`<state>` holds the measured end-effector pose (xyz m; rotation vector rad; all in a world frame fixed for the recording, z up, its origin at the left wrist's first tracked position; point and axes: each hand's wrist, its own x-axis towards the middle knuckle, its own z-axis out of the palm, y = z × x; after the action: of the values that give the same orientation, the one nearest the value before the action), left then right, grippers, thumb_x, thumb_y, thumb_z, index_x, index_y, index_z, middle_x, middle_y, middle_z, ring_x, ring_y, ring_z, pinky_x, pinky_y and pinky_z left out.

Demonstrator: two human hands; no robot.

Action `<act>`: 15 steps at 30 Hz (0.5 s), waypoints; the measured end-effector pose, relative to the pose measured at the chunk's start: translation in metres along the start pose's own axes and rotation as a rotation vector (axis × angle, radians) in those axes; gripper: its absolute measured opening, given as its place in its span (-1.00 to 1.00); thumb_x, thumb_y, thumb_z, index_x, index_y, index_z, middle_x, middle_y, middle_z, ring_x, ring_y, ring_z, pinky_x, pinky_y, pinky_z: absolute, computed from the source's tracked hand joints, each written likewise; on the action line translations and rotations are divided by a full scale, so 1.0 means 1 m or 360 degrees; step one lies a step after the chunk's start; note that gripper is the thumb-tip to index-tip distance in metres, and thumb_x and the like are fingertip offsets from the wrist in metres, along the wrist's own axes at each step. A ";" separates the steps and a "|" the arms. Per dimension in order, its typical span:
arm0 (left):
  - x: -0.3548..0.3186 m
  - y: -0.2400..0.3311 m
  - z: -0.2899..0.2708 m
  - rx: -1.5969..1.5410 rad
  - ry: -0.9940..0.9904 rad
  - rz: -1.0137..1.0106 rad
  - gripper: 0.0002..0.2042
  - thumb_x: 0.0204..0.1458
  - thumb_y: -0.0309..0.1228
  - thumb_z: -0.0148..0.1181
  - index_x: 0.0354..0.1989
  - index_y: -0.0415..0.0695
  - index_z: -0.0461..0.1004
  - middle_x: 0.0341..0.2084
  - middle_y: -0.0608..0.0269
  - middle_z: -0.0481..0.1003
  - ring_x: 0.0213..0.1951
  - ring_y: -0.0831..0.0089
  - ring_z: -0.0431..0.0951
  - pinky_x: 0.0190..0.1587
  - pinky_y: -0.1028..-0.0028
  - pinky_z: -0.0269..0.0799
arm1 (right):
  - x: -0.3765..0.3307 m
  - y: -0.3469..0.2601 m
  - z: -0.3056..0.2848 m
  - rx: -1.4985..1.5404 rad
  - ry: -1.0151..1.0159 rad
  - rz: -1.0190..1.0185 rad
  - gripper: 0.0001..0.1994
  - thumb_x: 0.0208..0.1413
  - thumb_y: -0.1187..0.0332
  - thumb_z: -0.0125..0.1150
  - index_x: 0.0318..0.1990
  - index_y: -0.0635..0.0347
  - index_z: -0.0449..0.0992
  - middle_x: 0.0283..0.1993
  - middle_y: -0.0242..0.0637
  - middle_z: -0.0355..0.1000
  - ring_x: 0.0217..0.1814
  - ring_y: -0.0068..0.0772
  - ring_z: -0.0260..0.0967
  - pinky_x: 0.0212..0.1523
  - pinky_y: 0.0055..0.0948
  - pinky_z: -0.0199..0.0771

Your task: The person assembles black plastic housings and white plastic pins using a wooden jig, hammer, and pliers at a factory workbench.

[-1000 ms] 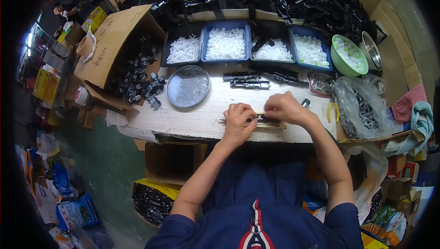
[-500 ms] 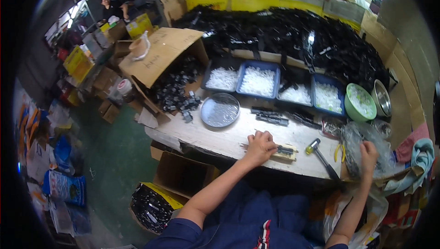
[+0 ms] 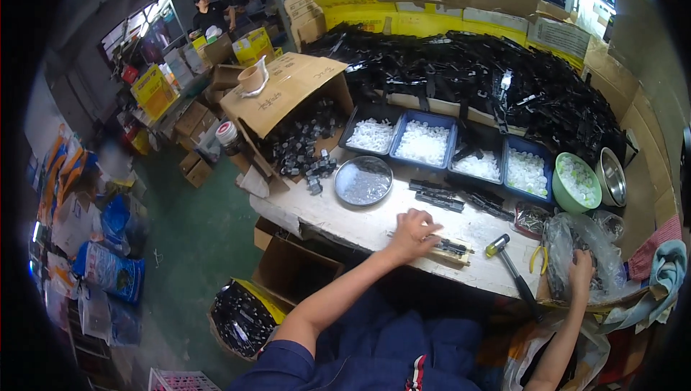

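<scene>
My left hand [image 3: 412, 238] is curled over the left part of a black plastic strip part [image 3: 451, 246], gripping it at a small beige block fixture [image 3: 450, 256] by the bench's front edge. The strip's right portion shows beyond my fingers. At the right, my right hand [image 3: 581, 274] reaches into the mouth of a clear plastic bag [image 3: 604, 253] of small dark pieces. Its fingers are bent together, tips hidden among the pieces. Between my hands lie a hammer [image 3: 512, 269] with a yellowish head and yellow-handled pliers [image 3: 538, 259].
Blue trays [image 3: 450, 148] of white pieces line the bench's back, before a heap of black parts [image 3: 468, 67]. A round metal dish [image 3: 363, 200], a green bowl [image 3: 576, 204] and a steel bowl [image 3: 612, 176] stand nearby. A cardboard box [image 3: 288, 92] spills dark clips. Another person [image 3: 210, 15] is far left.
My right hand has lowered into the bag from just above it. My left hand stays at the fixture, its fingers slightly shifted. The whole view has moved a little.
</scene>
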<state>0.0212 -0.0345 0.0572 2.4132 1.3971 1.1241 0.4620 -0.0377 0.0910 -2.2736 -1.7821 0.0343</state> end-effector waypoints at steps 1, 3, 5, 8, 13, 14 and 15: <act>0.009 -0.014 -0.005 0.0111 0.0119 -0.0040 -0.84 -0.22 -0.36 0.23 -0.39 0.02 0.51 -0.38 0.33 0.39 -0.23 0.34 0.30 -0.17 0.28 0.09 | 0.000 0.000 -0.001 0.0004 0.0001 0.0023 -0.75 -0.15 0.48 0.05 -0.22 0.23 0.39 -0.20 -0.14 0.26 -0.06 -0.09 0.20 -0.11 -0.12 0.12; 0.030 -0.056 -0.020 0.0226 0.0268 -0.0195 -0.86 -0.23 -0.36 0.21 -0.42 0.02 0.52 -0.46 0.30 0.41 -0.28 0.29 0.34 -0.23 0.26 0.15 | 0.000 0.002 -0.002 0.0047 -0.0069 0.0005 -0.77 -0.16 0.50 0.06 -0.25 0.25 0.39 -0.24 -0.13 0.25 -0.08 -0.09 0.20 -0.13 -0.18 0.11; 0.057 -0.100 -0.046 0.0440 0.0346 -0.0380 -0.91 -0.24 -0.38 0.18 -0.49 0.02 0.53 -0.51 0.26 0.44 -0.31 0.22 0.37 -0.30 0.23 0.22 | -0.001 0.012 0.000 0.0126 -0.0025 -0.0051 -0.77 -0.18 0.53 0.06 -0.26 0.26 0.40 -0.25 -0.13 0.26 -0.09 -0.08 0.20 -0.12 -0.18 0.12; 0.086 -0.158 -0.071 0.0893 0.0306 -0.0675 -0.86 -0.23 -0.50 0.05 -0.53 -0.04 0.55 -0.46 0.17 0.47 -0.29 0.18 0.39 -0.25 0.19 0.24 | -0.004 0.011 -0.003 0.0184 0.0065 -0.0172 -0.79 -0.21 0.56 0.03 -0.31 0.31 0.39 -0.28 -0.09 0.27 -0.14 -0.01 0.22 -0.16 -0.19 0.17; 0.116 -0.189 -0.078 0.0971 0.0043 -0.0796 -0.82 -0.27 -0.54 0.03 -0.48 -0.10 0.55 -0.32 0.06 0.45 -0.15 0.11 0.34 -0.13 0.17 0.21 | -0.001 0.009 -0.003 -0.0015 0.0089 -0.0191 -0.79 -0.25 0.59 -0.02 -0.34 0.35 0.37 -0.31 -0.05 0.27 -0.19 0.05 0.24 -0.20 -0.19 0.22; 0.118 -0.194 -0.076 0.1020 -0.0069 -0.0819 -0.83 -0.27 -0.53 0.04 -0.48 -0.10 0.55 -0.31 0.07 0.45 -0.15 0.10 0.34 -0.13 0.17 0.21 | 0.003 0.010 -0.003 0.0004 0.0065 -0.0184 -0.79 -0.25 0.59 -0.03 -0.35 0.35 0.37 -0.30 -0.05 0.28 -0.18 0.05 0.24 -0.19 -0.19 0.22; 0.123 -0.200 -0.073 0.1067 -0.0181 -0.0829 -0.83 -0.27 -0.52 0.05 -0.48 -0.10 0.55 -0.31 0.07 0.45 -0.14 0.10 0.35 -0.13 0.17 0.20 | 0.006 0.011 -0.003 0.0025 0.0048 -0.0168 -0.79 -0.25 0.60 -0.03 -0.35 0.35 0.37 -0.30 -0.05 0.28 -0.18 0.04 0.24 -0.19 -0.18 0.22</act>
<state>-0.1296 0.1582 0.0846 2.1647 2.4548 0.4218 0.4743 -0.0347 0.0926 -2.1544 -1.8766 -0.0054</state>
